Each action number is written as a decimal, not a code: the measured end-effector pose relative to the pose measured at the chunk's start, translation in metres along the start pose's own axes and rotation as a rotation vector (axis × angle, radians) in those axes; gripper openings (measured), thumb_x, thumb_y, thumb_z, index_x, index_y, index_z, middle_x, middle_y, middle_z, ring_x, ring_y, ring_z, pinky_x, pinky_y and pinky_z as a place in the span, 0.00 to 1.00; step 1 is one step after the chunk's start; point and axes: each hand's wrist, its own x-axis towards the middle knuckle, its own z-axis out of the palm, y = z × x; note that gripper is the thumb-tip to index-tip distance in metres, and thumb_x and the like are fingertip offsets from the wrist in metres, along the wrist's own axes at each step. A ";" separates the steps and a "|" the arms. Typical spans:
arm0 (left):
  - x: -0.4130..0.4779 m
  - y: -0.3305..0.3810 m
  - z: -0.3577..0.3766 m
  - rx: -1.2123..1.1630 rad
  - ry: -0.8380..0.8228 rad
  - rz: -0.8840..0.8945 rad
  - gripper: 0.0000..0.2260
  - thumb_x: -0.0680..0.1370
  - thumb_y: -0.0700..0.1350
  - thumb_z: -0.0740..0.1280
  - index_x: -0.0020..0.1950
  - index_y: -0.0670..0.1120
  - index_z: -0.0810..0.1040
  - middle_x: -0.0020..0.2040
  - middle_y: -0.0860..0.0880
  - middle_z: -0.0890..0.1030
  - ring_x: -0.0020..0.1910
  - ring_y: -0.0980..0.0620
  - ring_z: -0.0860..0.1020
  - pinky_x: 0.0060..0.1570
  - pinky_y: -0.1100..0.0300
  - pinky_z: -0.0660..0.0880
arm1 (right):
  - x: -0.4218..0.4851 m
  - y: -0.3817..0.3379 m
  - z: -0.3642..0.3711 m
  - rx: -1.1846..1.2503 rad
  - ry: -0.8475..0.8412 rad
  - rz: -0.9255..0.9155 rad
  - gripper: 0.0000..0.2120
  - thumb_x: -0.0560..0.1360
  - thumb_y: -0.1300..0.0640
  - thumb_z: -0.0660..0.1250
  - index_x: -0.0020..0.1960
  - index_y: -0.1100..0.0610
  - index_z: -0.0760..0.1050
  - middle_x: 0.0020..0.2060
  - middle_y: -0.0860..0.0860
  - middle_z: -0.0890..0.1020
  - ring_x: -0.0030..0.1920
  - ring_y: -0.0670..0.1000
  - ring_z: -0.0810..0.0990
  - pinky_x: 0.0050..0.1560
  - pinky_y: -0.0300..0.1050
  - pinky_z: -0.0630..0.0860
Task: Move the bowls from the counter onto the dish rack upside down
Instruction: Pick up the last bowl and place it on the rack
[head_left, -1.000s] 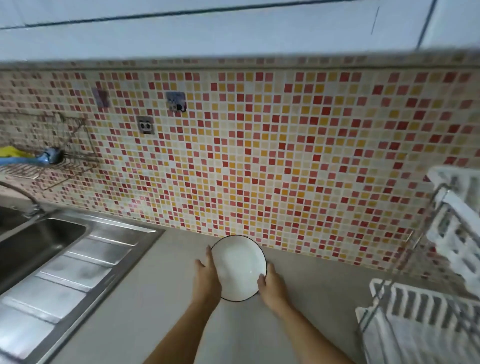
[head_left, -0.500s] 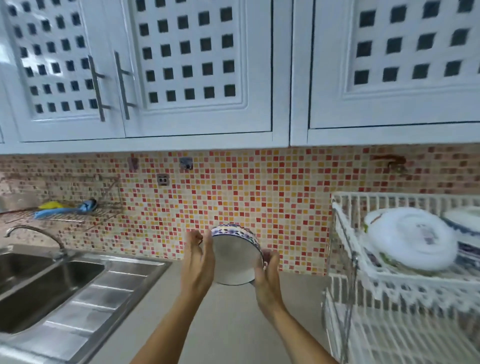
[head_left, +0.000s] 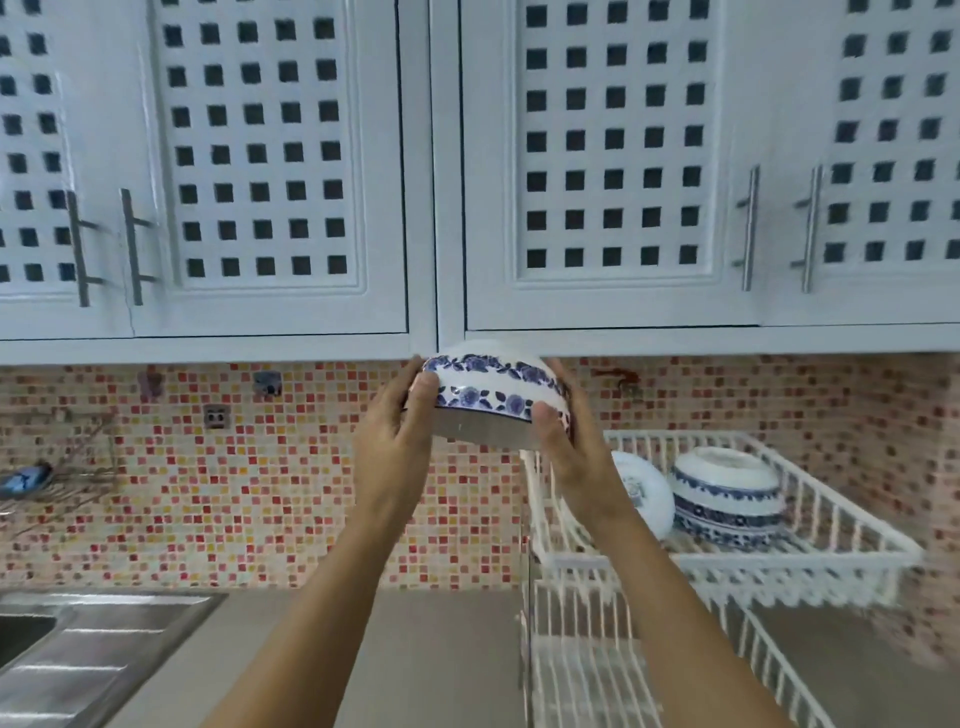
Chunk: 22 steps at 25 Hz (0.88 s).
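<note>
A white bowl with blue flower bands (head_left: 493, 395) hangs upside down in the air, just under the wall cabinets. My left hand (head_left: 397, 441) grips its left side and my right hand (head_left: 569, 457) grips its right side. The bowl is up and to the left of the white wire dish rack (head_left: 857, 525). On the rack's upper shelf a plain white bowl (head_left: 644, 493) and a blue-patterned bowl (head_left: 727, 499) sit upside down, side by side. My right forearm hides part of the white bowl.
The rack's lower shelf (head_left: 587, 670) stands on the grey counter (head_left: 441, 654). A steel sink and drainboard (head_left: 78, 644) lie at the lower left. White lattice cabinet doors (head_left: 260, 166) hang close overhead. A wall-mounted wire shelf (head_left: 62, 478) sits on the mosaic tiles at left.
Both hands lifted the bowl off the counter, turned it from rim-facing-me to upside down, and carried it up and right toward the rack. My view tilted upward.
</note>
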 end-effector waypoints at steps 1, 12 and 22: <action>-0.002 0.007 0.017 0.007 -0.054 -0.004 0.28 0.74 0.62 0.58 0.70 0.52 0.71 0.69 0.51 0.74 0.65 0.56 0.72 0.65 0.59 0.69 | 0.001 -0.004 -0.024 -0.033 -0.006 -0.008 0.32 0.72 0.37 0.63 0.73 0.43 0.58 0.64 0.37 0.71 0.59 0.28 0.73 0.54 0.23 0.70; -0.023 0.009 0.222 0.061 -0.630 -0.005 0.31 0.65 0.59 0.75 0.65 0.64 0.68 0.57 0.57 0.81 0.53 0.58 0.81 0.52 0.60 0.80 | 0.002 0.008 -0.287 -0.486 -0.159 0.105 0.47 0.57 0.34 0.76 0.71 0.32 0.56 0.74 0.43 0.62 0.72 0.48 0.64 0.71 0.57 0.67; -0.050 -0.053 0.316 0.492 -0.629 0.068 0.52 0.61 0.54 0.79 0.77 0.50 0.53 0.69 0.49 0.64 0.68 0.50 0.65 0.69 0.56 0.65 | 0.001 0.091 -0.351 -0.863 -0.374 0.241 0.67 0.55 0.42 0.81 0.77 0.44 0.36 0.77 0.40 0.44 0.76 0.44 0.45 0.77 0.54 0.50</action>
